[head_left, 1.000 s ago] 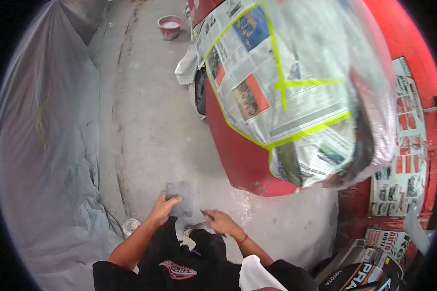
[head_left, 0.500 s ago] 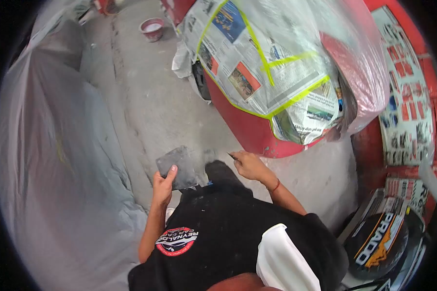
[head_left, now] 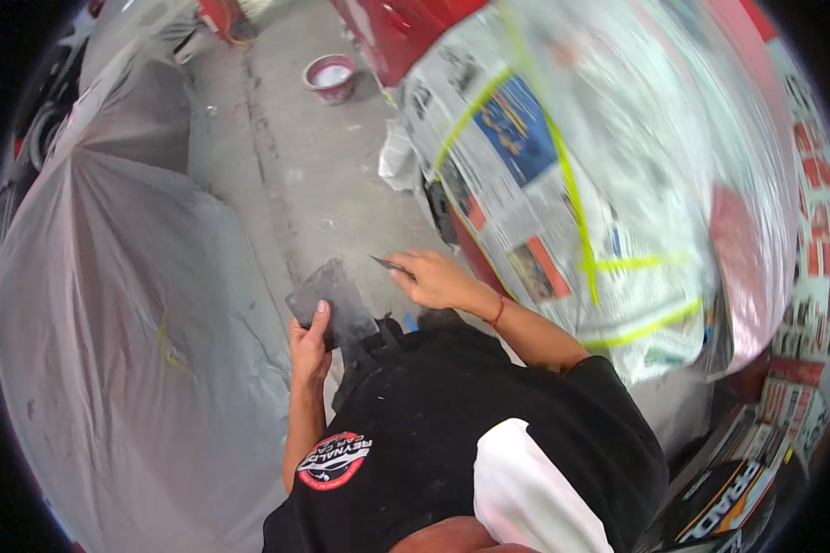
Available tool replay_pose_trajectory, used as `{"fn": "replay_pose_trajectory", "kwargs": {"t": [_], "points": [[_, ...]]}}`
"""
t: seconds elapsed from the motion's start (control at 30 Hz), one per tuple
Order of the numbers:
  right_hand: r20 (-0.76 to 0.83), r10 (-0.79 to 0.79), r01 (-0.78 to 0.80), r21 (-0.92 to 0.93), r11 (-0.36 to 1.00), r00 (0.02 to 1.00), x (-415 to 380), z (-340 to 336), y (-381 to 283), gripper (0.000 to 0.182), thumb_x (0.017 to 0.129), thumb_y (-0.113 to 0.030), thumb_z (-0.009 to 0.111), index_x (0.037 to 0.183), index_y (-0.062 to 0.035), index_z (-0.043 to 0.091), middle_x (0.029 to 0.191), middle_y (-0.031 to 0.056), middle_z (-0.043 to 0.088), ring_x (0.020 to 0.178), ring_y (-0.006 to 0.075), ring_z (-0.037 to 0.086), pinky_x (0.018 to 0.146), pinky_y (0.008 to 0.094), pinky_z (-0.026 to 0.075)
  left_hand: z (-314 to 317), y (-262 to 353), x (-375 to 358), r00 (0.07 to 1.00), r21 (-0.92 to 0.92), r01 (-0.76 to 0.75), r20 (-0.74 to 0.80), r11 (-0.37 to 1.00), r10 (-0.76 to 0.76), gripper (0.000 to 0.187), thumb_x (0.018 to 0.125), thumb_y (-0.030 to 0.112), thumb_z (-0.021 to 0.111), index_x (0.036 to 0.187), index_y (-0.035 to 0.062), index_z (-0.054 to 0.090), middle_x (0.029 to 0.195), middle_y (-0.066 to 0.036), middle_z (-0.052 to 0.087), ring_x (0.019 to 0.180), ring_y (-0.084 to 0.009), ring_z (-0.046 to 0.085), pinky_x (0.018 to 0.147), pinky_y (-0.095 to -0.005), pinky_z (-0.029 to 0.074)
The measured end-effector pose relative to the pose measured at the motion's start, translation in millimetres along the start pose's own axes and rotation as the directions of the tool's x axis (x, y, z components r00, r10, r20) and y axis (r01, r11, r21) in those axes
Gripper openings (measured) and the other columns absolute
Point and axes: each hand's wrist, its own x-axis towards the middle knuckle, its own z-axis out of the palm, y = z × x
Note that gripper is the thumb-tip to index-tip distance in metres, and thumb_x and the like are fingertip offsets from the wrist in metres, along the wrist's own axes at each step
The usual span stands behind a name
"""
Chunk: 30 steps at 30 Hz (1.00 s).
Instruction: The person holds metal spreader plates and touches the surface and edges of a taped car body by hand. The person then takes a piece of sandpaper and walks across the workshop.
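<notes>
My left hand (head_left: pixel 312 339) grips a flat grey plate (head_left: pixel 337 300) by its lower left edge, the thumb lying on top. Grey smears cover parts of the plate's face. To the right of it, my right hand (head_left: pixel 435 279) is closed on a thin dark blade (head_left: pixel 387 264), whose tip points left toward the plate without touching it. Beyond my right hand stands a red car body (head_left: pixel 406 32), masked with newspaper (head_left: pixel 489 198) and bright yellow-green tape (head_left: pixel 570 189).
A reddish bucket with whitish contents (head_left: pixel 330 81) sits on the concrete floor (head_left: pixel 249 166). Grey plastic sheeting (head_left: pixel 129 304) drapes something at the left. A black cover with lettering (head_left: pixel 729 498) is at the lower right.
My right hand with the blade has moved left and up, nearer the plate. My left hand still holds the plate. The view has shifted, so the car and bucket appear further right and lower.
</notes>
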Motion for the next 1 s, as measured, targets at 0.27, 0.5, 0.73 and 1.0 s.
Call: {"fn": "replay_pose_trajectory", "kwargs": {"t": [0.27, 0.5, 0.73, 1.0], "points": [[-0.298, -0.177, 0.281, 0.353, 0.892, 0.938, 203, -22, -49, 0.040, 0.097, -0.025, 0.057, 0.128, 0.0014, 0.060, 0.124, 0.0249, 0.064, 0.112, 0.0382, 0.064, 0.094, 0.0409, 0.050, -42, 36, 126, 0.977, -0.410, 0.203, 0.023, 0.889, -0.213, 0.050, 0.093, 0.019, 0.070, 0.136, 0.0039, 0.049, 0.126, -0.014, 0.063, 0.114, -0.0307, 0.063, 0.096, -0.0513, 0.052], [-0.281, 0.085, 0.114, 0.623, 0.774, 0.956, 345, -26, -91, 0.045, 0.106, -0.032, 0.046, 0.134, 0.0026, 0.057, 0.110, 0.0036, 0.066, 0.102, 0.0118, 0.056, 0.094, 0.0274, 0.044, -82, 172, 290, 0.930, -0.308, 0.260, 0.335, 0.915, -0.151, 0.042, 0.093, 0.018, 0.069, 0.130, 0.0032, 0.056, 0.119, -0.010, 0.067, 0.107, -0.0257, 0.066, 0.095, -0.0456, 0.053], [-0.419, 0.248, 0.178, 0.749, 0.638, 0.874, 460, -35, -80, 0.049, 0.107, -0.033, 0.044, 0.132, 0.0074, 0.056, 0.123, 0.0094, 0.064, 0.116, 0.0156, 0.054, 0.102, 0.0294, 0.040, -81, 236, 391, 0.881, -0.241, 0.290, 0.446, 0.926, -0.159, 0.043, 0.093, 0.018, 0.068, 0.132, 0.0034, 0.055, 0.122, -0.010, 0.066, 0.110, -0.0271, 0.066, 0.096, -0.0470, 0.052], [-0.407, 0.293, 0.160, 0.777, 0.608, 0.865, 612, -74, -34, 0.044, 0.109, -0.030, 0.040, 0.131, 0.0040, 0.057, 0.126, 0.0091, 0.062, 0.116, 0.0164, 0.055, 0.103, 0.0317, 0.042, -48, 277, 540, 0.912, -0.241, 0.321, 0.339, 0.916, -0.231, 0.040, 0.094, 0.015, 0.067, 0.131, 0.0056, 0.054, 0.119, -0.010, 0.067, 0.106, -0.0276, 0.067, 0.094, -0.0468, 0.054]]}}
